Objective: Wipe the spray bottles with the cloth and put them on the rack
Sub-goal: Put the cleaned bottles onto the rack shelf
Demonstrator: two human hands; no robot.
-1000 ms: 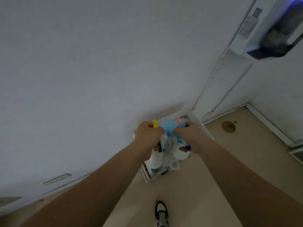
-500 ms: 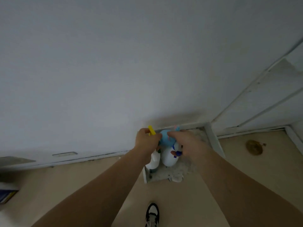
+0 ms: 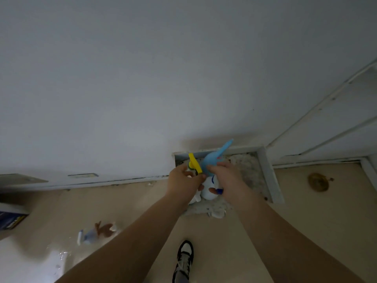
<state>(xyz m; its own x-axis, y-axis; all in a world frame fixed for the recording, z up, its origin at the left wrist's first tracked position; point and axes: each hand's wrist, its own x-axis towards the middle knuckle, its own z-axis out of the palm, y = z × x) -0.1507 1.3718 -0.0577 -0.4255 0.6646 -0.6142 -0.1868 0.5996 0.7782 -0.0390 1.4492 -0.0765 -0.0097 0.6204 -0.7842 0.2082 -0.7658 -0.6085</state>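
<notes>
— Low by the wall, over the white-framed rack (image 3: 267, 176) on the floor, which step is judged to be in hand?
— The wiping, it seems. A spray bottle (image 3: 194, 164) with a yellow trigger is gripped at the neck by the left hand (image 3: 182, 180), and a blue cloth (image 3: 214, 159) is grasped by the right hand (image 3: 226, 180) and held against the bottle's head
— Where exactly is the bottle found?
— It is held upright above the near left part of the rack. Its white body is mostly hidden under the left wrist, so it cannot be told whether the base rests on anything. A second white bottle (image 3: 209, 192) with a blue nozzle is seen just beside it, below the right hand
— How are the arms posed?
— Both are stretched forward and down, with the hands close together and the knuckles turned up. One corner of the cloth is pointed up toward the wall
— What is called for next?
— Probably the cloth should be drawn down over the body while the neck is held firm; then the bottle should be set on the rack without the second bottle being knocked
</notes>
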